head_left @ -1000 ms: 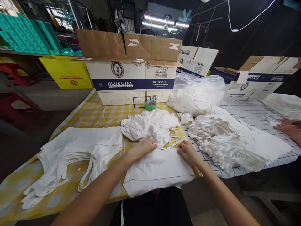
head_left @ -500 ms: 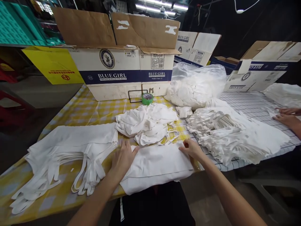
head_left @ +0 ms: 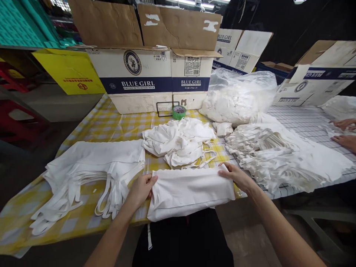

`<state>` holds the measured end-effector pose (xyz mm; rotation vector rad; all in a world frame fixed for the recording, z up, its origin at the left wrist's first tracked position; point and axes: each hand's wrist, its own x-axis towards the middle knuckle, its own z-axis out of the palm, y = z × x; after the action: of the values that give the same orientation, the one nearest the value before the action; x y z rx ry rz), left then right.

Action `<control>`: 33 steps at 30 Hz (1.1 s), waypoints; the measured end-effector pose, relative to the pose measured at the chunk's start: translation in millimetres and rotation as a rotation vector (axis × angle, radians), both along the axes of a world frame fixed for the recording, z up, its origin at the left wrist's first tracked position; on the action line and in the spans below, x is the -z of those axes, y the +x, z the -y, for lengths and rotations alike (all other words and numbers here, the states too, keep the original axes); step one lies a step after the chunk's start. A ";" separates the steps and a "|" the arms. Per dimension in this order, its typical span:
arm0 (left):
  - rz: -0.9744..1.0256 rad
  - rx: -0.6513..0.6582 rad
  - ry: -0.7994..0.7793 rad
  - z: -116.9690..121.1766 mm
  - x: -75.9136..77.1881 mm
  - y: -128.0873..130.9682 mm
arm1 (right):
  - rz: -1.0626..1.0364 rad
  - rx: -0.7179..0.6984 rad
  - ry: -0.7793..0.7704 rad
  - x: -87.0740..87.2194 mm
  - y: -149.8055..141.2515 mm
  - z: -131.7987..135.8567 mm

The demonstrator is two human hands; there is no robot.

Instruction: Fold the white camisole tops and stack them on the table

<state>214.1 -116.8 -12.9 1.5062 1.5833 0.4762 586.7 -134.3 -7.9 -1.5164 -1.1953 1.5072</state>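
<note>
While my left hand [head_left: 143, 188] pinches one end, my right hand [head_left: 235, 175] grips the other, and the white garment [head_left: 191, 189] spans the two!

From my remote seat I see both hands closed on the fabric at the near edge of the yellow checked cloth [head_left: 111, 129]; just beyond them sits a crumpled white heap [head_left: 178, 139], the green tape roll [head_left: 178, 112] behind it, a layered strappy stack [head_left: 97, 155] left of my left hand, and a big white pile [head_left: 272, 155] right of my right.
</note>
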 end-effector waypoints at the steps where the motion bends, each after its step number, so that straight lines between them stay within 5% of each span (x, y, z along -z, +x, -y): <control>1: -0.025 0.000 0.041 0.4 -1.3 -1.7 | -0.017 0.021 -0.011 1.6 0.3 -1.3; 5: -0.071 -0.026 0.176 -2.8 -7.4 -5.2 | 0.021 0.120 0.014 7.5 -1.9 -9.6; 9: 0.246 -0.012 0.044 -6.4 -5.6 -6.0 | -0.002 0.089 -0.013 2.5 -6.2 -11.0; 16: -0.325 -0.085 0.363 7.3 0.5 5.9 | -0.150 0.059 -0.125 -0.5 -0.7 -5.2; 22: -0.668 -0.018 0.326 57.1 4.9 10.5 | -0.008 0.065 -0.160 11.4 5.3 -3.5; 33: -0.510 -0.055 0.245 66.4 10.7 -5.1 | 0.126 0.086 -0.088 19.0 -4.1 -7.8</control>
<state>209.0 -183.1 -23.7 1.8783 2.0179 0.3400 582.6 -126.5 -26.9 -1.7215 -1.1316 1.4424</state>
